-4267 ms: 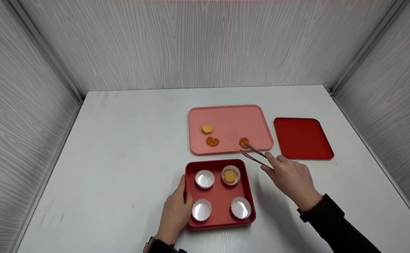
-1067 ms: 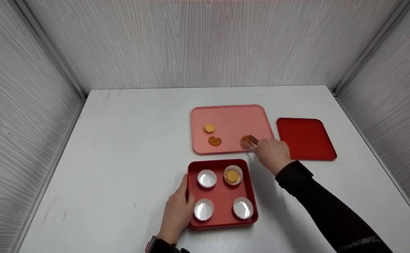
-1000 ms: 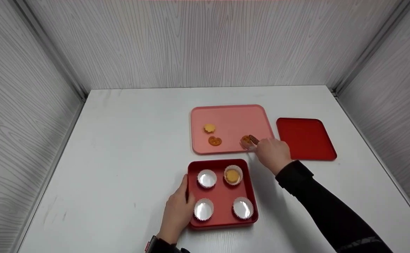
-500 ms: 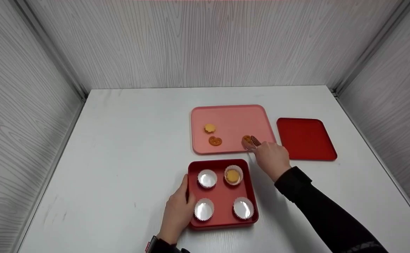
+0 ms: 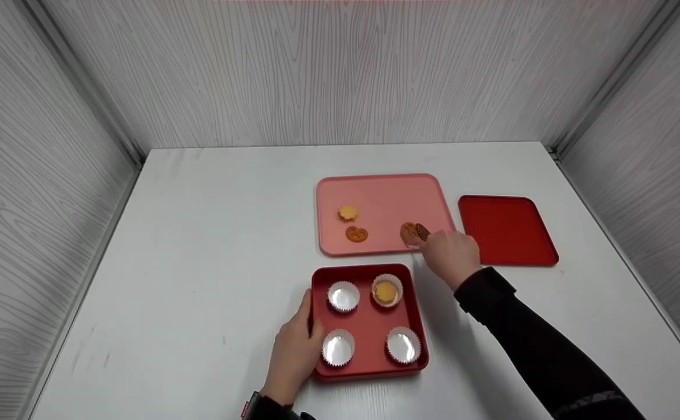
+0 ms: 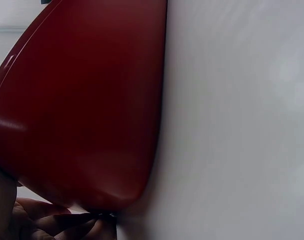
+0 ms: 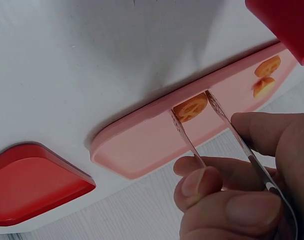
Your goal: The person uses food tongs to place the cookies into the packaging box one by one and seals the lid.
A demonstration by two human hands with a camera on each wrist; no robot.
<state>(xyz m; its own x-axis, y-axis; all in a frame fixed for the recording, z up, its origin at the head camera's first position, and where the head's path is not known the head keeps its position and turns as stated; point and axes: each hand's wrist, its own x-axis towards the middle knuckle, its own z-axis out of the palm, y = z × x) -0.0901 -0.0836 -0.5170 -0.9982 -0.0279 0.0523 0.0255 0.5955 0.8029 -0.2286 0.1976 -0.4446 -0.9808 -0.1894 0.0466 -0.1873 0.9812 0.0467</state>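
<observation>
My right hand holds a pair of metal tongs over the near right part of the pink tray. In the right wrist view the arms stand apart, one tip on either side of a brown pretzel-shaped cookie. My left hand grips the left wall of a deep red square box, its thumb at the rim. Several white paper cups stand in the box. The back right cup holds a yellow flower-shaped cookie.
On the pink tray's left side lie another yellow flower-shaped cookie and a second pretzel-shaped cookie. A flat red tray sits to the right. Grained panels wall in the table at the back and sides.
My right hand has moved left and turned since the earliest frame, bringing the tongs' tips to both sides of the pretzel-shaped cookie. During the last second it barely moves. My left hand stays on the box.
</observation>
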